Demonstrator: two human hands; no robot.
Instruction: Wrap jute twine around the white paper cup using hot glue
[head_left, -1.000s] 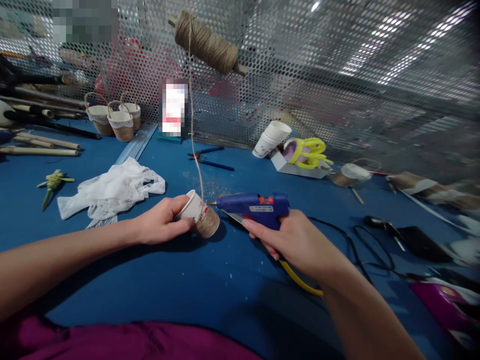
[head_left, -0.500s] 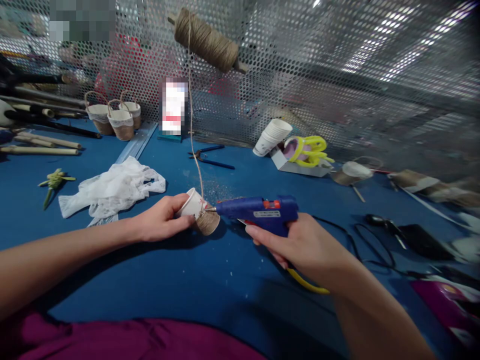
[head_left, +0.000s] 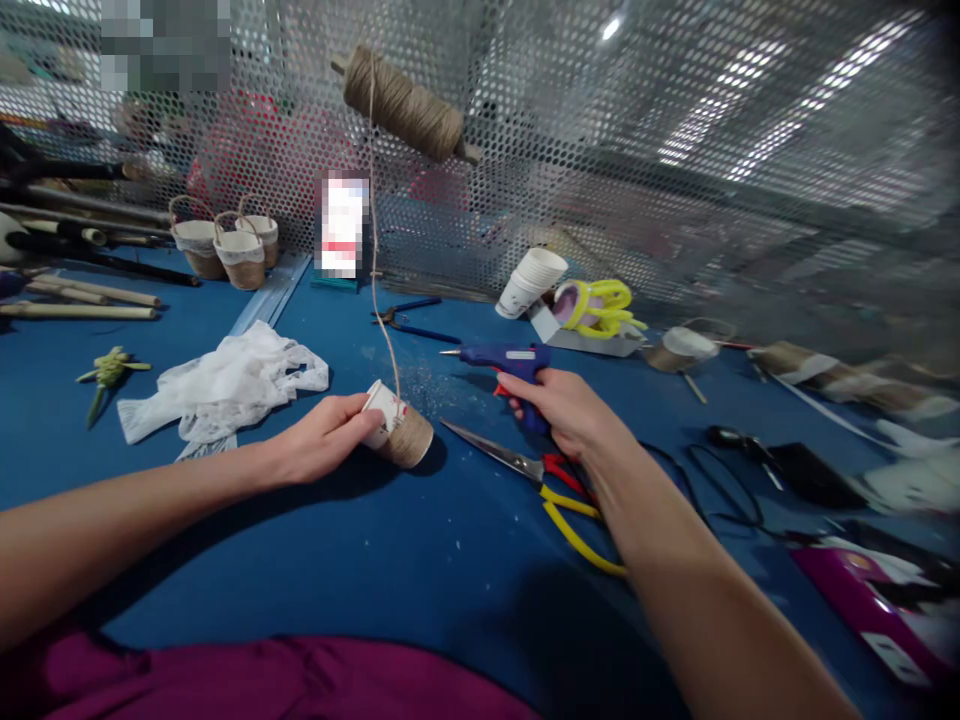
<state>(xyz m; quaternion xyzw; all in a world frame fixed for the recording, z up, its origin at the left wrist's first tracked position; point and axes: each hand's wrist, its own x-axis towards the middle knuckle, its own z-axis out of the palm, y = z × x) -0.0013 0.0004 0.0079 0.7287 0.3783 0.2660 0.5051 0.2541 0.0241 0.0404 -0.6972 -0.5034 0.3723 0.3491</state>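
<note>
My left hand [head_left: 330, 437] is closed around the rim end of a white paper cup [head_left: 385, 402], which lies tilted on its side just above the blue table. Twine [head_left: 411, 437] wraps the cup's lower part, and a strand [head_left: 377, 260] runs up from it to a twine spool [head_left: 405, 105] on the mesh wall. My right hand [head_left: 551, 405] grips a blue hot glue gun [head_left: 499, 355] by its handle, fingers near the red trigger. Its nozzle points left, apart from the cup. Below the gun lie scissors [head_left: 517, 462] with red and yellow handles.
White lace [head_left: 232, 385] lies left of the cup. Pliers [head_left: 416, 318] rest behind it. Several small twine baskets [head_left: 241, 262] stand at the back left. Stacked paper cups [head_left: 531, 282] lean beside a white box [head_left: 585, 335]. A black cable [head_left: 694, 480] crosses the right side.
My right hand has drawn the glue gun away from the cup, back towards the wall, uncovering the scissors. My left hand still holds the cup in nearly the same place.
</note>
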